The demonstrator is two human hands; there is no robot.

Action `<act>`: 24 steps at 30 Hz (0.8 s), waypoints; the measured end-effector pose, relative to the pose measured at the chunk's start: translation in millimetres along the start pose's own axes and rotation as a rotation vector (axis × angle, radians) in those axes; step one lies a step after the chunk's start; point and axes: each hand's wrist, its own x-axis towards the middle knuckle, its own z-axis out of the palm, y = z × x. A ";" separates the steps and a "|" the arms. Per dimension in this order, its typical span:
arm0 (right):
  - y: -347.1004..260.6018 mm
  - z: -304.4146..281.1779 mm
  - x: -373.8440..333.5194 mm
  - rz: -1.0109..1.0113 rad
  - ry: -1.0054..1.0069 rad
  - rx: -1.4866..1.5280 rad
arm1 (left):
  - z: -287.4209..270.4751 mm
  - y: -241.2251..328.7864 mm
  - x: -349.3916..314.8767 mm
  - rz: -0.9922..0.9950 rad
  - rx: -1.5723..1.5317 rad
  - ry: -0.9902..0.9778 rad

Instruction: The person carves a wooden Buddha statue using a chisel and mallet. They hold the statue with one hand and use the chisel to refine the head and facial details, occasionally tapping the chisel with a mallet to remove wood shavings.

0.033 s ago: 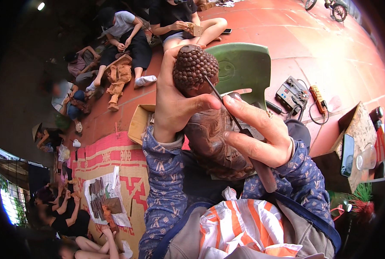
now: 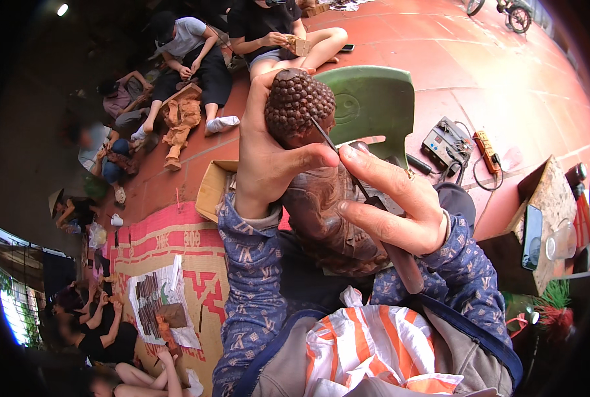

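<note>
In front of me a dark brown carved wooden statue leans with its head upward in the view, the head covered in rounded curls. My left hand wraps round the head from the left, its thumb stretched across below the curls. Between the thumb and fingers of my right hand is a carving chisel. Its thin metal blade runs past my left thumb, and the tip meets the lower edge of the curls. The brown handle slants down under my right palm. My hands hide much of the statue's face and shoulder.
A green plastic chair stands just beyond the statue. To the right are a grey control box, an orange power strip and a block-like stand with a phone. Chisels lie on paper at left. Several people sit carving nearby.
The chisel tip and my right fingers have shifted very slightly left. My left hand and the statue look unmoved.
</note>
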 end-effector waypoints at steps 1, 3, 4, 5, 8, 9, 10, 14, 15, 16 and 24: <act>0.4 2.6 -0.8 0.015 0.005 0.021 | 0.5 0.2 0.4 0.001 0.010 -0.004; 1.2 5.9 -3.2 0.032 -0.009 0.033 | 0.4 1.0 1.0 0.005 0.030 -0.014; 0.2 6.5 -3.1 0.048 0.003 0.044 | 0.8 0.9 1.2 0.011 0.031 -0.018; -1.4 7.5 -2.4 0.064 0.015 0.056 | 1.1 1.0 1.3 0.016 0.033 -0.022; -2.7 10.0 0.8 0.091 0.035 0.082 | 0.2 -2.0 1.0 0.025 0.036 -0.021; -2.5 10.6 2.0 0.097 0.039 0.089 | -2.8 -5.6 0.3 0.020 0.051 -0.017; -3.0 11.2 3.3 0.097 0.046 0.090 | -4.1 -7.4 -0.5 0.018 0.067 -0.015; -2.7 11.8 6.2 0.085 0.036 0.081 | -2.3 -5.9 -1.4 0.010 0.003 -0.034; -2.0 11.8 6.4 0.079 0.024 0.075 | -1.1 -5.0 -1.5 0.005 -0.006 -0.031; -2.2 10.7 8.0 0.081 0.019 0.087 | -0.8 -4.2 -1.8 0.001 -0.015 -0.027; 8.7 9.1 6.9 0.083 0.077 0.233 | 1.8 -0.8 2.0 0.028 0.076 -0.023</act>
